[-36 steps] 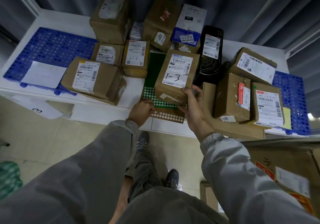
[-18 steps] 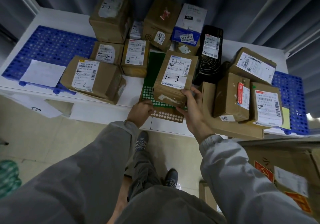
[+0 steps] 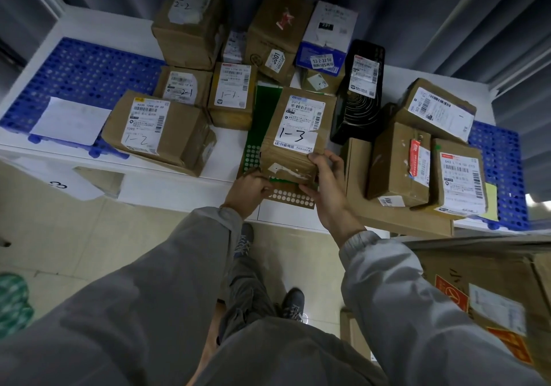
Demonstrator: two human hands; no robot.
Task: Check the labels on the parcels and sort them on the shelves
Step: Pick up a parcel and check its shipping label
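Dark curtains hang behind a white shelf [image 3: 185, 186] crowded with parcels, seen from above. At the far left a blue plastic grid mat [image 3: 77, 75] lies on the shelf with a blank white sheet [image 3: 70, 120] on top of it. Just to its right sits a brown box marked 1-2 [image 3: 158, 131], with a box marked 2-1 [image 3: 182, 86] behind it and a taller box marked 2-2 [image 3: 187, 25] further back. Next comes a box marked 1-1 [image 3: 232, 96]. Near the middle, the box marked 1-3 [image 3: 298, 132] rests at the front edge of the shelf on a green dotted sheet [image 3: 253, 135]. The left hand [image 3: 247, 187] curls its fingers round the near left bottom corner of that box, and the right hand [image 3: 326, 186] grips its near right corner, thumb on the label side. Behind stand a brown box with a red sticker [image 3: 277, 31] and a white-and-blue box [image 3: 326, 38]. To the right a black package [image 3: 360, 93] leans upright, then several more labelled brown boxes [image 3: 399, 162] stand close together on a second blue mat [image 3: 501, 174]. A large carton [image 3: 492, 290] fills the lower right corner.
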